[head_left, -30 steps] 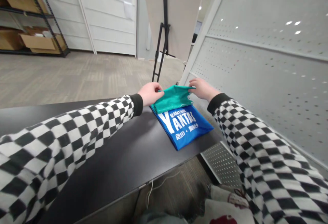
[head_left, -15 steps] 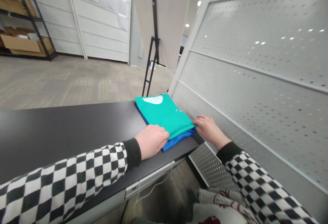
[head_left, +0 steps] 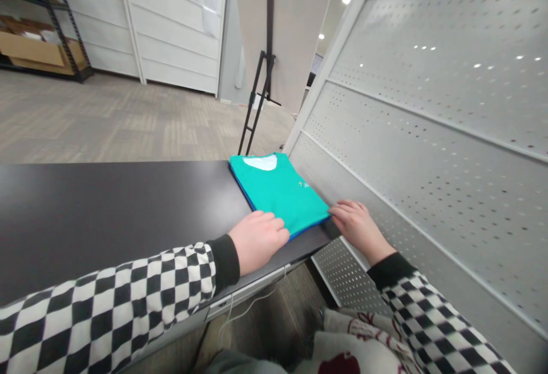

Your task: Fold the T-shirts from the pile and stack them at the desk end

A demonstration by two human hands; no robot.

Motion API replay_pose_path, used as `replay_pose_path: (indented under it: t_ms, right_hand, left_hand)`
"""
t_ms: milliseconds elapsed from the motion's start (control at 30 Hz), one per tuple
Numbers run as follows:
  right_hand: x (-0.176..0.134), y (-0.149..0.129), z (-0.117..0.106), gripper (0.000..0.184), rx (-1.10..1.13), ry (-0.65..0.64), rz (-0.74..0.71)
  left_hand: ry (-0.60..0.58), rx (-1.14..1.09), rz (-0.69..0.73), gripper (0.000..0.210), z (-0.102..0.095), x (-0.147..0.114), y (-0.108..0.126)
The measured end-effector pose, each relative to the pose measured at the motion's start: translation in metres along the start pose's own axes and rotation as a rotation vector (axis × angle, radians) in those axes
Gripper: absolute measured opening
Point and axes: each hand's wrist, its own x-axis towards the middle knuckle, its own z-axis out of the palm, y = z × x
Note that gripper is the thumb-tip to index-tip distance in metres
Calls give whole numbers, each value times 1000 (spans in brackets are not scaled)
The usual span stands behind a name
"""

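The folded green shirt lies at the worktop's right end, stretching away from left hand and right hand, each pinching a near corner.

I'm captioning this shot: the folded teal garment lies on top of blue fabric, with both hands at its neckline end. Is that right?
Wrong end: the head view shows the left hand and right hand at the near end, opposite the neckline. The folded teal garment does lie on top of blue fabric.
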Motion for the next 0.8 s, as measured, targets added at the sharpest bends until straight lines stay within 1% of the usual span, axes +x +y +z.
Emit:
replay_pose_path:
  t_ms: [67,133,200,233,300,367,400,433,467,500,567,600,667,700,800]
  right_hand:
    - [0,-4,-2,25,2,-34,-8]
    - [0,-8,-5,27,11,-105,1]
    - [6,-10,-11,30,28,-172,37]
    - [12,-11,-14,31,40,-189,64]
    - [32,-12,-21,30,78,-169,125]
    - [63,-18,-24,32,136,-96,185]
    - [81,-23,-22,38,166,-59,211]
    - [99,-30,-17,48,201,-28,233]
    - [116,-39,-10,60,239,-19,259]
    - [131,-50,-1,72,284,-41,297]
    - [152,-73,19,91,384,-152,379]
    - [158,-83,29,100,423,-221,409]
    - [160,-99,42,110,460,-334,443]
    - [157,-103,46,113,460,-366,449]
    - [142,-102,46,113,447,-392,453]
  left_hand:
    - [-9,-7,-6,13,1,-2,1]
    - [-39,-31,-9,16,1,-3,2]
    - [-56,-85,-17,23,-3,-2,2]
    - [-45,-117,-36,28,-6,2,0]
    - [20,-163,-128,36,-12,13,-9]
    - [109,-169,-252,40,-14,28,-27]
    - [140,-160,-305,43,-12,36,-40]
    - [150,-149,-347,46,-8,42,-53]
    - [137,-137,-385,52,-2,46,-67]
    - [102,-126,-425,58,6,49,-81]
    - [-12,-125,-532,72,22,46,-105]
    - [-74,-135,-585,78,29,43,-115]
    - [-168,-159,-660,89,38,36,-130]
    - [-195,-167,-680,93,40,33,-134]
    - [-209,-169,-706,98,39,29,-138]
